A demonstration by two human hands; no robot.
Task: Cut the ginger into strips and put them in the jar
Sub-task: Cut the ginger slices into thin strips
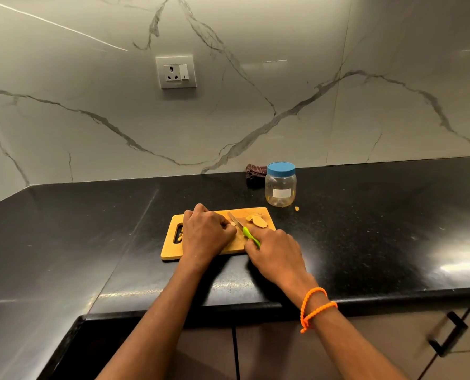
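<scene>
Head view: my left hand [205,233] curled over a small ginger piece [232,223] on the cutting board [170,248], pinning it at the fingertips. My right hand [275,256] grips the green-handled knife [243,229], blade beside the left fingers. More ginger slices [257,220] lie just beyond the blade. Jar [280,185], blue lid on, stands on the desk [365,215] behind the board, apart from both hands.

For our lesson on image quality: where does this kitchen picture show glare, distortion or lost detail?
Head view: glare streaks the black countertop at right, near the front edge; wide-angle distortion bends the counter's back edge and the wall tiles; the ginger on the cutting board looks small and soft, and the left hand hides the piece being cut.
</scene>
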